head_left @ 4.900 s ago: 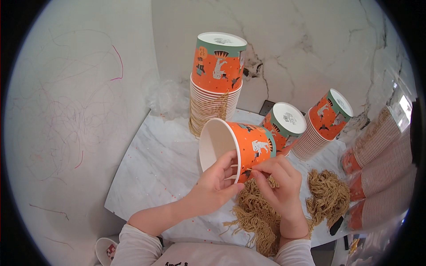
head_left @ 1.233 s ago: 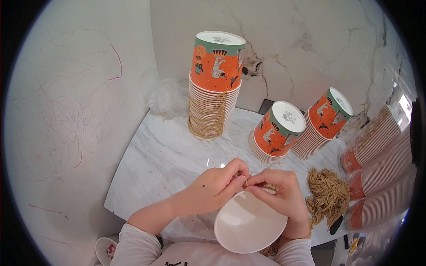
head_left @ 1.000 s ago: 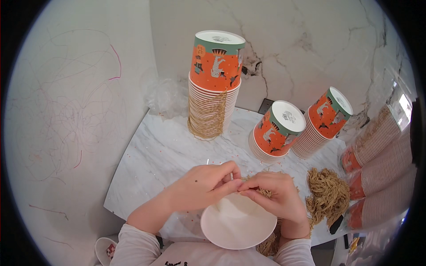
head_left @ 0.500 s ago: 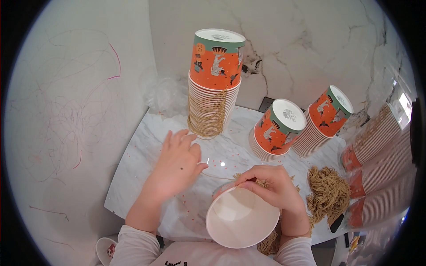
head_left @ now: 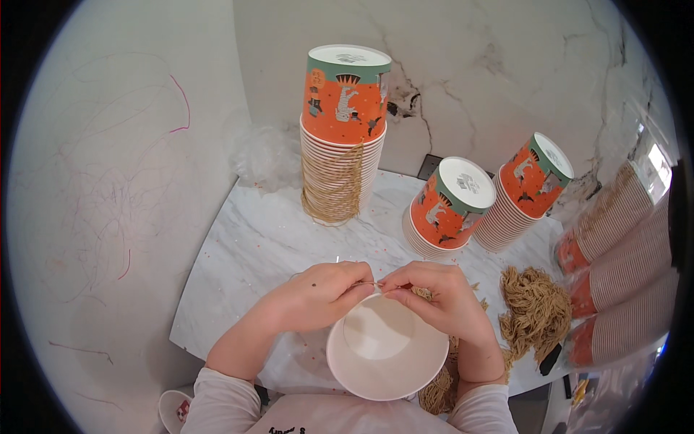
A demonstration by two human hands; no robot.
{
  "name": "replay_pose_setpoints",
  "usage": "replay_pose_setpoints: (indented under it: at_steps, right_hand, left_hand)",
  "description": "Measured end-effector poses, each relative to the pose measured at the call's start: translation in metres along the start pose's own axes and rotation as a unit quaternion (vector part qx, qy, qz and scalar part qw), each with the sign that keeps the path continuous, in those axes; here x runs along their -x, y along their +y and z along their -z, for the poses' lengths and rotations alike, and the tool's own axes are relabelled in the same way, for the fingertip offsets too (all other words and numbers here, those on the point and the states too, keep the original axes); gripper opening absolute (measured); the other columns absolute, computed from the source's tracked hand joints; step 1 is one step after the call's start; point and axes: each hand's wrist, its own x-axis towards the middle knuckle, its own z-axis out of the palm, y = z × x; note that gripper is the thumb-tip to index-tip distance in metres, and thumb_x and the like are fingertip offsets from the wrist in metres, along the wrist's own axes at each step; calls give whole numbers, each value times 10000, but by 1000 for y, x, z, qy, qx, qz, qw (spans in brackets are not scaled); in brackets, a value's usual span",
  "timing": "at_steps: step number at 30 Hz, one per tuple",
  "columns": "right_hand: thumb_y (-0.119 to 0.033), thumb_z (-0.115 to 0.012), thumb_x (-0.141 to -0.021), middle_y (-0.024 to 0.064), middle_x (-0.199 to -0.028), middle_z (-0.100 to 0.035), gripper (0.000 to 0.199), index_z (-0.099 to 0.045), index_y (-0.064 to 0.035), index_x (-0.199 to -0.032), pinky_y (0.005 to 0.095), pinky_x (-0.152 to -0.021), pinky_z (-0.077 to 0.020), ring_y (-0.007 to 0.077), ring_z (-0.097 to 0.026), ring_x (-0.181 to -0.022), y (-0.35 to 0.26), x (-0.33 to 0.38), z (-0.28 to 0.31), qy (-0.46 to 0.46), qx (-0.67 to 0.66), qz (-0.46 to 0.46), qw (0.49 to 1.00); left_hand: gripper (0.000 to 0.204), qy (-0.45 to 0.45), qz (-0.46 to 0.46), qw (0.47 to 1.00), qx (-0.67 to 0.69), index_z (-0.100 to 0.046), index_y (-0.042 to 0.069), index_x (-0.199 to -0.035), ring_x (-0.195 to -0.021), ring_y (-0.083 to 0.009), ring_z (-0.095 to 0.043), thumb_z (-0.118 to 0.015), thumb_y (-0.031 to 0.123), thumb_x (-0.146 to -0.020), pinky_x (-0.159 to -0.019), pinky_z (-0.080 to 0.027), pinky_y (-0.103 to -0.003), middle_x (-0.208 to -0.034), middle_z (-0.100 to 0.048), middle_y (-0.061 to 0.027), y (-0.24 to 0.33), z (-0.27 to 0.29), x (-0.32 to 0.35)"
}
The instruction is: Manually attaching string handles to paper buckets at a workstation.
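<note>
A white-lined paper bucket [head_left: 390, 362] lies tilted in front of me, its mouth facing up toward me. At its far rim, my left hand [head_left: 325, 293] and my right hand [head_left: 441, 296] are nearly touching, each with thumb and finger pinched. A thin tan cord [head_left: 366, 283] runs between the left fingers and the rim. My right hand appears to pinch the cord against the rim, though its fingertips partly hide the spot. To the right lies a tangled heap of tan cord [head_left: 535, 307].
A tall stack of upturned orange and green paper buckets [head_left: 343, 152], looped with tan cords, stands at the back. Two shorter stacks [head_left: 448, 210] [head_left: 531, 177] are to its right. Plastic-wrapped bucket stacks [head_left: 622, 289] line the right side. Crumpled clear plastic [head_left: 264, 155] sits back left, by the wall.
My left hand has come from the left, where it was spread, to the bucket's rim beside my right hand, and now pinches the cord. The right hand has stayed at the rim.
</note>
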Motion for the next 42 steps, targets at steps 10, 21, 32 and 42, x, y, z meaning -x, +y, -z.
replay_pose_setpoints:
  at_steps: [10,21,32,42]
  right_hand:
    - [-50,-691,-916,76,-918,-731,95,-702,-10,-1001,296,-750,-544,166,-695,-847,4,0,1,-17,-87,-15,996]
    - [-22,-688,-934,53,-959,-708,92,-690,30,-1010,256,-800,-526,103,-665,-883,-1,4,0,11,-241,-73,968]
    - [-36,-663,-952,39,-886,-662,120,-706,31,-1041,241,-702,-512,75,-633,-781,-13,9,1,26,-169,-122,978]
    - [-33,-671,-925,77,-829,-649,100,-697,-9,-1018,264,-630,-503,144,-646,-694,-14,12,-1,22,-47,-58,997]
  left_hand:
    - [199,55,-17,998,-41,-614,-16,-951,-874,-382,-627,-581,179,-976,-769,-489,-450,-904,-652,-185,-4,11,7]
    - [165,13,-51,998,-43,-609,10,-935,-812,-359,-645,-633,173,-938,-713,-502,-432,-862,-666,-155,-2,9,12]
    - [117,-44,-48,998,2,-632,34,-959,-613,-231,-618,-654,146,-936,-569,-475,-357,-727,-657,-94,5,11,17]
    - [131,30,-113,993,24,-607,22,-982,-709,-186,-625,-690,90,-908,-623,-518,-317,-933,-640,-79,11,12,12]
